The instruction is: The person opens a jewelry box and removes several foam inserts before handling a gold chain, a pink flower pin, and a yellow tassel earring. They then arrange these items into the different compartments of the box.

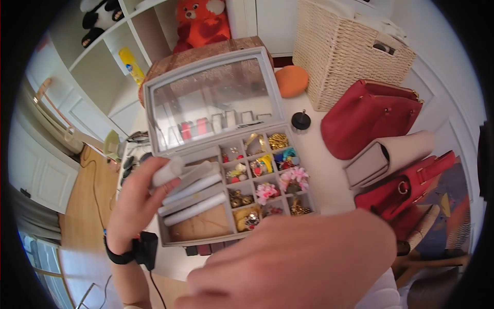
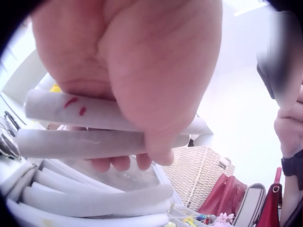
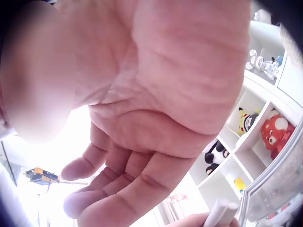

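Note:
My left hand (image 1: pixel 139 201) grips two pale padded rolls above the left part of a grey jewellery box (image 1: pixel 154 129). In the left wrist view the upper roll (image 2: pixel 52 106) has red marks, and the lower roll (image 2: pixel 57 143) lies parallel under it, thumb and fingers around both. More rolls (image 1: pixel 198 208) lie in the box beside a bare tan section (image 1: pixel 200 226). Small compartments hold earrings, gold chains and pink flowers (image 1: pixel 266 192). My right hand (image 1: pixel 293 257) is raised in front of the box, fingers loosely bent, holding nothing, as the right wrist view (image 3: pixel 142 142) shows.
Right of the box are a black round object (image 1: pixel 301 120), a red handbag (image 1: pixel 365 121), a pale bag (image 1: pixel 396 154) and another red bag (image 1: pixel 401 190). Behind stand a wicker basket (image 1: pixel 345 56) and shelves with soft toys (image 1: pixel 201 26). Sunglasses (image 1: pixel 128 165) lie at left.

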### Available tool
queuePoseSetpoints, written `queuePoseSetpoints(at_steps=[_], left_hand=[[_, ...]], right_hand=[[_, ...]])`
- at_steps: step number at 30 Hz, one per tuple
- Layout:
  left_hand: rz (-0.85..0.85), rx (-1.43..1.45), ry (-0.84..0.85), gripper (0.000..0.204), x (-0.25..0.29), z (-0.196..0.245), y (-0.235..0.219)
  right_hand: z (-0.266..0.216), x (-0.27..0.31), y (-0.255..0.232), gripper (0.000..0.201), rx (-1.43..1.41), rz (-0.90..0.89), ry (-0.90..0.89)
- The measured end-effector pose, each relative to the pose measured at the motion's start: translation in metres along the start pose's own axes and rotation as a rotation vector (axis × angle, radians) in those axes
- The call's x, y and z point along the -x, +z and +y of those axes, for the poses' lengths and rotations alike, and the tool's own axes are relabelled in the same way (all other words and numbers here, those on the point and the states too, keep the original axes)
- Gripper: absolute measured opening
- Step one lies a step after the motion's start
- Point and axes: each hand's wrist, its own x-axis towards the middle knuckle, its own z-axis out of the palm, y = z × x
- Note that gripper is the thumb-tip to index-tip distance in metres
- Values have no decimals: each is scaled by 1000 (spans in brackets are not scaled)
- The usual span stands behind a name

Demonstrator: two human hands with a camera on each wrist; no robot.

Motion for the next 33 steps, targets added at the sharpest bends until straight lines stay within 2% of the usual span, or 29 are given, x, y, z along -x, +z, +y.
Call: queuePoseSetpoints(at_steps=[2,3,6,7,12,14,16,18,20,22,23,24,25,26,28,29,31,33], left_hand=[[-6,30,-73,28,-7,12,-3],[11,32,27,26,-13,5,-2],[33,133,28,26,-23,13,-3],[41,112,77,26,-25,15,-3],[118,243,59,25,-29,2,5],[201,270,106,24,-27,-6,9],[203,302,64,22,-27,-6,13],[296,249,147,19,-25,-11,20],[322,321,120,19,-24,-19,22],[335,421,108,19,-24,-27,18],[349,437,163,22,-25,-31,14],[377,420,150,22,-24,-34,10],[406,480,206,24,-24,-37,5],[431,540,264,26,-24,-38,2],[476,633,288,32,-23,-40,-4],[477,674,291,32,-24,-43,-6],[485,778,261,33,-25,-45,-7],[474,831,252,32,-28,-48,-4]], right_hand=[[-5,-12,6,40,11,-50,-4],[-7,-20,8,43,16,-73,-14],[-11,-38,8,53,32,-148,-58],[-12,-39,7,56,38,-176,-72],[-11,-66,5,73,37,-328,-116],[-8,-71,9,76,18,-384,-121],[-1,-69,20,73,-80,-238,-104],[2,-74,30,73,-148,-233,-113],[5,-79,38,73,-213,-231,-130],[6,-82,48,66,-171,-270,-139],[8,-82,54,66,-171,-295,-156],[11,-80,60,54,-91,-273,-122],[16,-81,63,43,-14,-245,-90],[21,-83,61,43,-15,-262,-118],[32,-86,57,19,62,-98,111],[41,-89,54,19,75,-107,93],[61,-95,51,13,345,106,331],[77,-108,56,11,393,115,275]])
